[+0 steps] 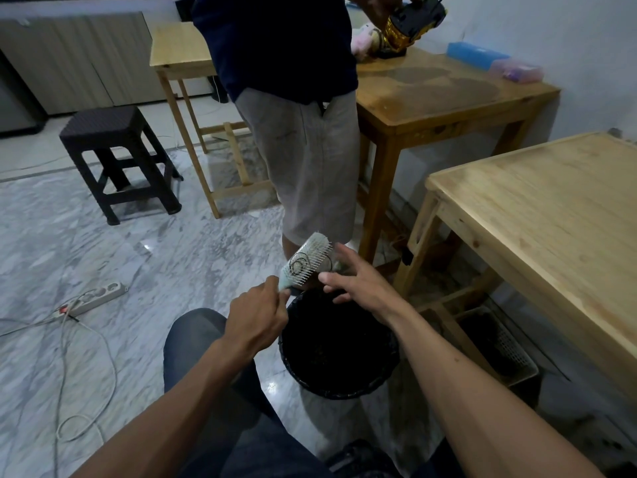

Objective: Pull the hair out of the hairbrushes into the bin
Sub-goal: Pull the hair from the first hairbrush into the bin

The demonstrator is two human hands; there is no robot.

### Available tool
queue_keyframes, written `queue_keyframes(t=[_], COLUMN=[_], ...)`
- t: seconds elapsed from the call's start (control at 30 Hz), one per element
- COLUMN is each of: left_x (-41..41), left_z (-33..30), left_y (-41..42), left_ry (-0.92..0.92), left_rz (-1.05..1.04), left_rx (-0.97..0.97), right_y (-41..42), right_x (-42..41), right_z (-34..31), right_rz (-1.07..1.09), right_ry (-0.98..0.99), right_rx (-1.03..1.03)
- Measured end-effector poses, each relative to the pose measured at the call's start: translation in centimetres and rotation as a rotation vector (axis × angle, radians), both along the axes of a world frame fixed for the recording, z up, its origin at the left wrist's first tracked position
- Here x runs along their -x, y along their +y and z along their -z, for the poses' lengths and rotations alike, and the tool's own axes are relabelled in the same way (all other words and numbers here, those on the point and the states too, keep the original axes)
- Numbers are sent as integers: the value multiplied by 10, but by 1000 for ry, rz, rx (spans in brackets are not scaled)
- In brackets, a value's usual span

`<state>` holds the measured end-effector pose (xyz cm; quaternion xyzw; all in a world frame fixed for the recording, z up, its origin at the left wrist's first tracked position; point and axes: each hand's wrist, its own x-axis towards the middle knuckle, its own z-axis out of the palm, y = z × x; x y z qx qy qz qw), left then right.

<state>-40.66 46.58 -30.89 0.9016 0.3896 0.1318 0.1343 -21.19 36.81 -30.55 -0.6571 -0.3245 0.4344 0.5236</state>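
Just below the middle of the frame, the left hand [256,313] grips the handle of a pale hairbrush [306,262], holding it tilted above the far rim of a black bin [339,343] on the marble floor. Dark loops of hair [299,264] are tangled in its bristles. The right hand [358,288], fingers spread and holding nothing, sits just beside the brush head, over the bin.
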Motion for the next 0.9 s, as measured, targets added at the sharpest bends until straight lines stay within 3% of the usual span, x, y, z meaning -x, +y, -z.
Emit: queue_keyframes(t=[0.1,0.23,0.6,0.77,0.9], left_x=[0,4,3,8,15], left_z=[-1,0,0,-8,-10], left_y=[1,10,4,18,25], left_ry=[-3,-45,-20,-99,-63], left_rz=[12,-103,-189,-319,-287], left_rx=[-18,28,-14,-21,-71], right_y=[3,-8,-26,-33,-35], right_x=[7,4,7,-7,-4], right_z=[-4,8,28,23,25], right_rz=[106,323,346,518,409], right_ry=[61,83,-96,34,65], right_rx=[-76,-22,291,337,320])
